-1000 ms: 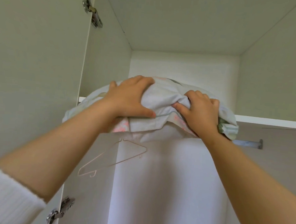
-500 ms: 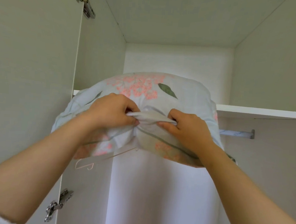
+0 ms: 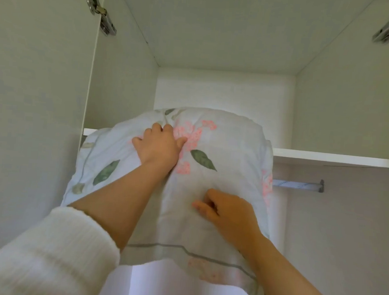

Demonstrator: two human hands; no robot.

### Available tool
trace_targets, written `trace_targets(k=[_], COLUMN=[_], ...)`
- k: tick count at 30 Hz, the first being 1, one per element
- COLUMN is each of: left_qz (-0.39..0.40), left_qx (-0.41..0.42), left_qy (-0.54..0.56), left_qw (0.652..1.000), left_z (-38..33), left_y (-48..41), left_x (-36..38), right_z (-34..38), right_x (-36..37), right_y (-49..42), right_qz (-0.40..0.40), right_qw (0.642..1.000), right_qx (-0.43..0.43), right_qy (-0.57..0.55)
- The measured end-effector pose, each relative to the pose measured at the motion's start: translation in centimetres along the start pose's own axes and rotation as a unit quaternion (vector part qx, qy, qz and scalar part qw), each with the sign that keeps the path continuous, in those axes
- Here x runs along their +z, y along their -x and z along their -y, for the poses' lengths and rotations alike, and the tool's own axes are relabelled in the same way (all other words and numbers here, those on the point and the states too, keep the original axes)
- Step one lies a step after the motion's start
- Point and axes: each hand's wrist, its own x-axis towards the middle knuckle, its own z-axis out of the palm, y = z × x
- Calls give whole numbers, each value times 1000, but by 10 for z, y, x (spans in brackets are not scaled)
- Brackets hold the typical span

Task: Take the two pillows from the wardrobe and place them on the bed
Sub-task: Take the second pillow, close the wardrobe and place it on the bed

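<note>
No text, label, brand, number or sign is legible. The pillow (image 3: 230, 154) carries only a printed flower-and-leaf pattern. The wardrobe (image 3: 122, 84) panels bear no readable marking.

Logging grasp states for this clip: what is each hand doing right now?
Left hand: grips the pale blue floral fabric pillow.
Right hand: pinches that pillow's cover lower down.

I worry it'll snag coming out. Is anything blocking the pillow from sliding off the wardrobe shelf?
Nothing visible does. The left hand and right hand hold the pillow, which overhangs the shelf edge with open space in front. The bed is out of view.
</note>
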Motion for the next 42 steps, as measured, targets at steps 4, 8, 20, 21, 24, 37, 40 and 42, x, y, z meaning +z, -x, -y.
trace_targets(k=[4, 8, 20, 21, 24, 37, 40, 42], left_qz=[-105, -178, -166, -144, -48, -72, -116, -153], left_qx=[72, 139, 121, 84, 3, 31, 46, 36], left_qy=[-30, 30, 128, 150, 186, 127, 153, 203], left_qw=[991, 974, 970, 974, 981, 989, 980, 967], left_z=[10, 28, 36, 30, 13, 17, 22, 26], left_y=[7, 8, 30, 22, -7, 0, 4, 2], left_x=[17, 20, 10, 6, 2, 44, 42, 35], right_z=[-1, 4, 7, 5, -4, -25, -20, -17], right_x=[3, -6, -34, -32, -29, -16, -11, -6], right_y=[-12, -32, -100, -103, -108, -97, -86, -77], right_qz=[-72, -196, -199, -177, -182, -210, -209, -203], right_qw=[992, 975, 964, 966, 961, 965, 970, 972], right_qx=[56, 63, 145, 155, 161, 97, 93, 90], right_qy=[-93, -79, 100, 107, 132, 123, 86, 81])
